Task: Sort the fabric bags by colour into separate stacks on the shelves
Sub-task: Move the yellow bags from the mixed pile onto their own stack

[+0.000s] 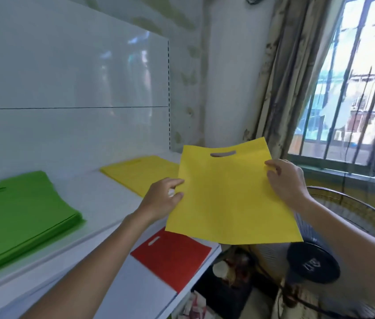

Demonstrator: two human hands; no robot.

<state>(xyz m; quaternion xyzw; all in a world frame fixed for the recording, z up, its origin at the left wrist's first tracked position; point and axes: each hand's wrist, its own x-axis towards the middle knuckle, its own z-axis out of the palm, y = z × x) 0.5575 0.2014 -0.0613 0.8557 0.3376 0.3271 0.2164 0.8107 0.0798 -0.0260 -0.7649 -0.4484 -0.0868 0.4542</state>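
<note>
The left hand pinches the left edge of a yellow fabric bag, thumb on top and fingers curled under it. The right hand pinches the bag's right edge near its top, fingertips folded onto the cloth. Between them the bag is held flat and slightly tilted in the air, off the right end of the upper shelf. It is a smooth, matte, non-woven rectangle with a slot handle cut near its top edge.

On the upper shelf, at its right end against the back panel, lies a flat yellow stack. A thicker green stack sits well apart to the left, its edges fanned towards the shelf's front edge. On the lower shelf, near its right corner, lies a red bag with the same slot handle.

The shelves are glossy white with a white back panel. To the right stand a wire-guarded electric fan, a patterned curtain and a barred window.
</note>
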